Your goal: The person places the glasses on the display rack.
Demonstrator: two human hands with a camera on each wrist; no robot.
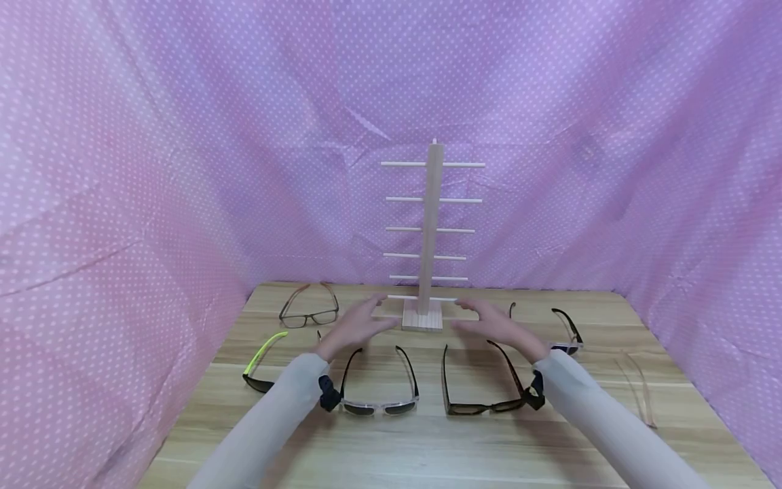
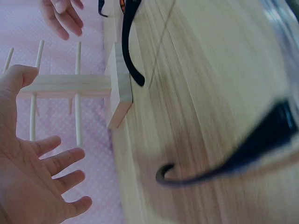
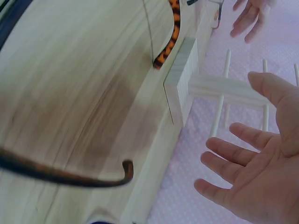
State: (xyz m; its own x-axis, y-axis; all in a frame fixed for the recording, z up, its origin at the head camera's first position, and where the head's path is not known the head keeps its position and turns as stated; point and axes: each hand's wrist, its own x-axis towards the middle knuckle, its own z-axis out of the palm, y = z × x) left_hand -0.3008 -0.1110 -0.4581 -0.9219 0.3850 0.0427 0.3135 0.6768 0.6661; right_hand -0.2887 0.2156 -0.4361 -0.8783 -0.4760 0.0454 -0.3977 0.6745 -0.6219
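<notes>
A wooden display stand (image 1: 431, 224) with several thin crossbars stands upright at the back of the table. My left hand (image 1: 357, 324) is held beside its base, on the left, with fingers spread and nothing in them. Mirroring it on the right, my right hand (image 1: 491, 322) has its fingers apart and holds nothing. Both palms face the stand; whether a fingertip touches the lowest bar I cannot tell. Below the left wrist lie clear-framed sunglasses (image 1: 360, 410), temples unfolded. Dark glasses (image 1: 469, 409) with tortoiseshell temples (image 3: 174, 28) sit unfolded below the right wrist.
Thin-framed glasses (image 1: 296, 322) lie at the back left, with green-templed sunglasses (image 1: 258, 385) in front, partly behind my left sleeve. On the right are dark-templed glasses (image 1: 571, 322) and pale pink glasses (image 1: 646, 401). Dotted pink cloth (image 1: 537, 136) surrounds the wooden table (image 1: 415, 455).
</notes>
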